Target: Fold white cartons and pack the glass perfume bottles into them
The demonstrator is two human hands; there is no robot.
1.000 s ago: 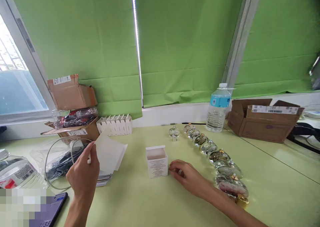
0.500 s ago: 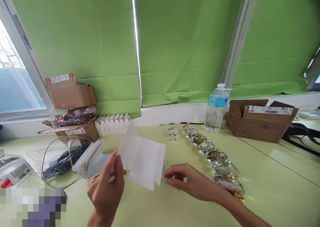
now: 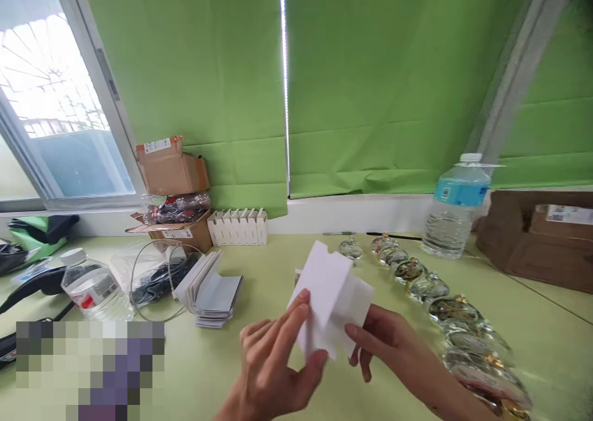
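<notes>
white card [image 3: 324, 279], pinched in left hand [image 3: 280, 362], mostly hides a box [image 3: 297, 276]; right hand [image 3: 389, 334] curled, grip unclear.

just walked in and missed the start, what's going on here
A person's left hand holds a folded white card, with the right hand at its right edge. Behind the card stands an open-table item mostly hidden, a white box. More folded inserts lie stacked to the left, and glass bottles form a row on the right.
</notes>
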